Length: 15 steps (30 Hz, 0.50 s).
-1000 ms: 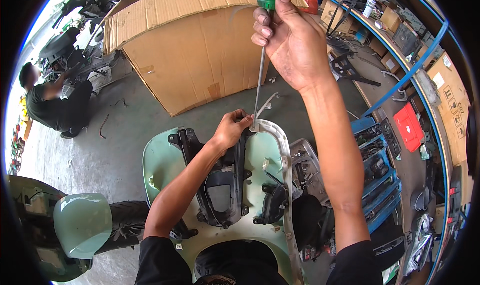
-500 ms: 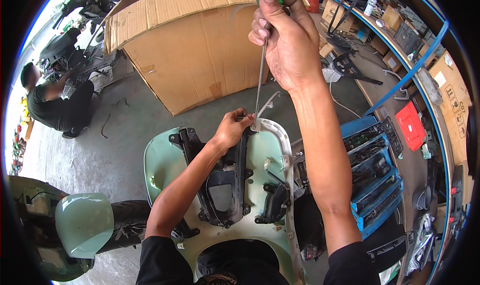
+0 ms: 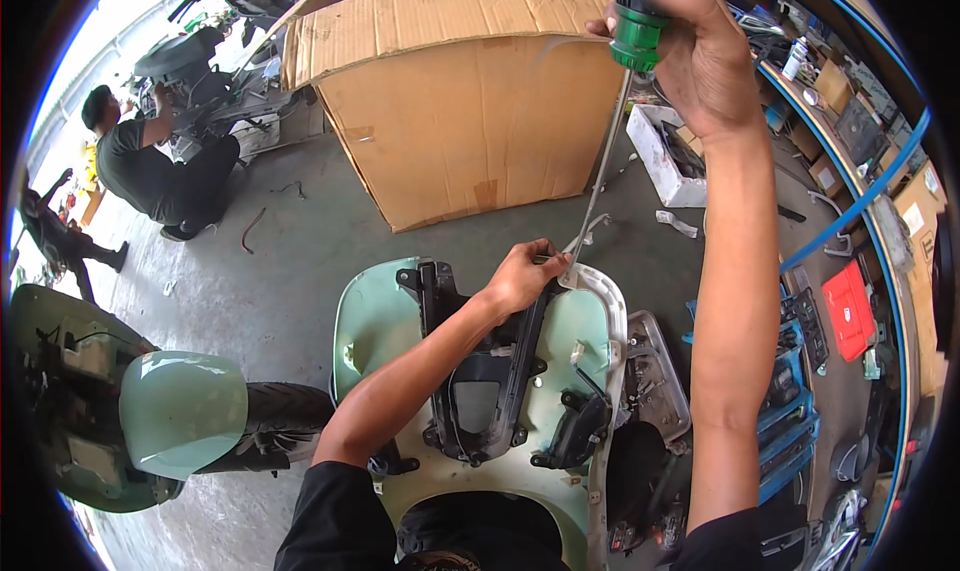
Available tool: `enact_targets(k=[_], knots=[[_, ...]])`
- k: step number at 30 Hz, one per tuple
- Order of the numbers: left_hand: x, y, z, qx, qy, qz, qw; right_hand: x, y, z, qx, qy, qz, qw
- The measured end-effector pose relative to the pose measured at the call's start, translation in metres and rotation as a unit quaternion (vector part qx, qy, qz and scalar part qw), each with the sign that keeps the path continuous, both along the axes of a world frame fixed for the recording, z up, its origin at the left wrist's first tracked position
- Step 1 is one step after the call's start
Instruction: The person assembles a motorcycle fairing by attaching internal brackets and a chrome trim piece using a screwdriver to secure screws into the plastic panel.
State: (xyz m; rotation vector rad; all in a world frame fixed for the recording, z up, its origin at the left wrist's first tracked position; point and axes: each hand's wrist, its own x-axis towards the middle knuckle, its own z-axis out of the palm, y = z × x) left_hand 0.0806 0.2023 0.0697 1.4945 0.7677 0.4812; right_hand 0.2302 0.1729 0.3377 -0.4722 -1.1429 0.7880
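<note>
The screwdriver shaft (image 3: 604, 161) is smooth metal, the screwdriver handle (image 3: 637, 41) glossy plastic; the scooter body panel (image 3: 565, 336) looks smooth plastic, the bracket (image 3: 525, 356) matt plastic, the carton (image 3: 480, 121) matt corrugated cardboard.

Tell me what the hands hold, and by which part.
The right hand holds a long metal-shafted screwdriver by its green-and-black handle. The left hand is near the screwdriver's lower end; its hold cannot be told.
</note>
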Motion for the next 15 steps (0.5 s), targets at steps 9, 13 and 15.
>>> enact_targets(k=[9, 13, 15], knots=[[-0.003, 0.002, -0.006, 0.009, -0.002, 0.014, 1.0, -0.027, 0.03, -0.01, 0.132, -0.253, -0.485, 0.827], [0.003, -0.003, 0.0, 0.013, -0.008, 0.004, 1.0, -0.008, 0.02, 0.009, 0.147, -0.14, -0.108, 0.973], [0.003, -0.005, 0.004, 0.007, -0.008, -0.001, 1.0, 0.004, 0.024, 0.013, 0.222, -0.1, 0.211, 0.947]])
